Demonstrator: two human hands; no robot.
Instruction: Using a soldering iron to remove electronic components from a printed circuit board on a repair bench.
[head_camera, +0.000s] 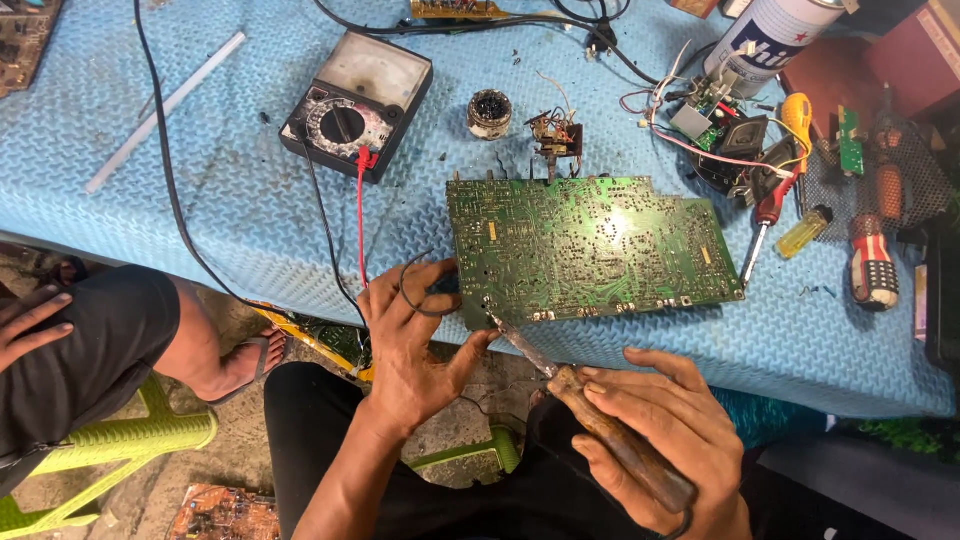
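Right hand (660, 440) grips a wooden-handled soldering iron (590, 410), tip touching the near-left corner of the green circuit board (590, 248) at the tabletop's (200, 230) near edge. Left hand (415, 335) pinches that corner, a dark wire (420, 290) looped in its fingers.

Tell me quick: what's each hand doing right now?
Left hand: fingers pinching the green circuit board at its near corner.
Right hand: closed around the soldering iron, tip at the board's edge.
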